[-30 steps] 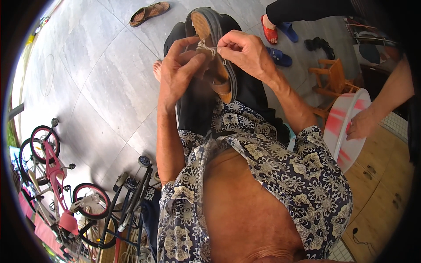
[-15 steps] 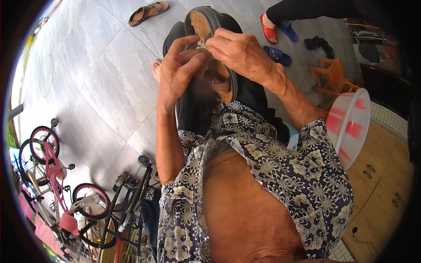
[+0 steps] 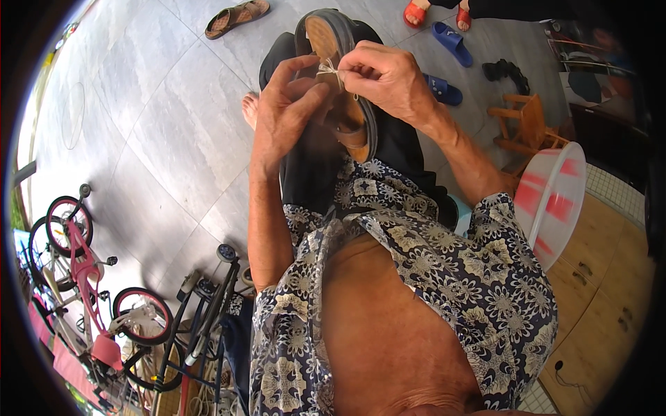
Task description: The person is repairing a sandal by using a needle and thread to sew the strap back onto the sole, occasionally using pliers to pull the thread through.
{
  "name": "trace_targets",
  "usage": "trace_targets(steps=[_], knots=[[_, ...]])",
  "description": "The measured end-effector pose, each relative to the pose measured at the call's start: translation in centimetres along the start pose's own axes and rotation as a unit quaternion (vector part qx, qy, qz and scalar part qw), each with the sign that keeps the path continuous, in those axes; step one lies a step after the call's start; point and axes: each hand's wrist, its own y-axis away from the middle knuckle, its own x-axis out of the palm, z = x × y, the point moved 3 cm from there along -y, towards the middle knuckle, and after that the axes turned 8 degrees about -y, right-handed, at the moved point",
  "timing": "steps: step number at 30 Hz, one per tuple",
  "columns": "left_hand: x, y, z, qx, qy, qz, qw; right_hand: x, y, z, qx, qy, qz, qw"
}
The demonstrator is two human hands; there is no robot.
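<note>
A brown sandal [image 3: 320,35] with a dark sole edge lies across my lap, toe end away from me. Over its middle runs a short bunch of white string [image 3: 328,68], stretched between my two hands. My right hand [image 3: 388,80] pinches one end of the string between thumb and fingertips. On the sandal's left side, my left hand [image 3: 286,104] is curled, with index finger and thumb at the other end of the string. Its other fingertips are partly hidden against the sandal. Black trousers [image 3: 399,135] cover my legs underneath.
A matching sandal [image 3: 238,19] lies on the tiled floor ahead. Blue slippers [image 3: 452,43] and a person's red-sandalled foot [image 3: 415,14] are at the far right. A wooden stool [image 3: 525,125] and clear plastic tub [image 3: 551,204] stand right; a pink bicycle [image 3: 87,274] stands left.
My right hand has drawn slightly right, and more of the string shows between my hands. The other person's feet have moved farther away, with both red sandals now showing.
</note>
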Motion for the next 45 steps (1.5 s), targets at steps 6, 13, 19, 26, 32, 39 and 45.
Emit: trace_targets(steps=[6,13,19,26,32,39,45], knots=[[-0.4,0.0,0.3,0.006,0.032,-0.005,0.999,-0.5,0.3,-0.7,0.029,-0.026,-0.020,0.999],[-0.1,-0.1,0.2,0.012,0.009,-0.008,1.000,0.1,-0.1,0.3,-0.159,0.141,0.024,0.977],[0.0,0.0,0.1,0.012,0.001,-0.001,1.000,0.7,-0.2,0.7,-0.190,0.223,0.036,0.956],[0.0,-0.1,0.3,0.007,0.006,-0.004,1.000,-0.3,0.3,1.0,-0.192,0.178,-0.018,0.965],[-0.2,-0.2,0.5,0.005,0.011,-0.002,1.000,-1.2,0.4,0.1,-0.124,0.106,-0.013,0.986],[0.0,-0.2,0.4,0.011,0.000,-0.002,1.000,0.2,0.0,0.6,-0.201,0.217,0.024,0.955],[0.1,0.0,-0.1,0.004,-0.010,-0.005,1.000,0.2,0.5,-1.2,-0.072,0.068,-0.011,0.995]])
